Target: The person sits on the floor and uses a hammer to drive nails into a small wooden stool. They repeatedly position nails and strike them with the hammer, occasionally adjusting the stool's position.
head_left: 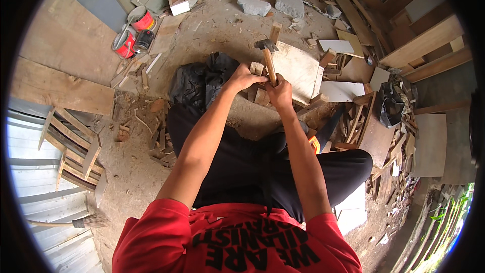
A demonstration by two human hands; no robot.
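A hammer (271,65) stands with its dark metal head up, and my right hand (281,94) is closed round the lower part of its wooden handle. Just left of it, my left hand (240,78) grips a short wooden block (256,67), its thumb reaching across toward the hammer handle. The far fingers of that hand are partly hidden. Beyond and to the right of the hammer lies a pale, flat wooden board (299,73). More short wood pieces (262,97) sit beneath my hands.
Black plastic bags (204,78) lie left of my hands. Paint cans (125,43) stand at the far left, with concrete chunks (254,6) at the back. Scrap wood (361,121) is piled on the right, near an orange-handled tool (314,144). A slatted wooden frame (76,146) and a broom (88,221) are at left.
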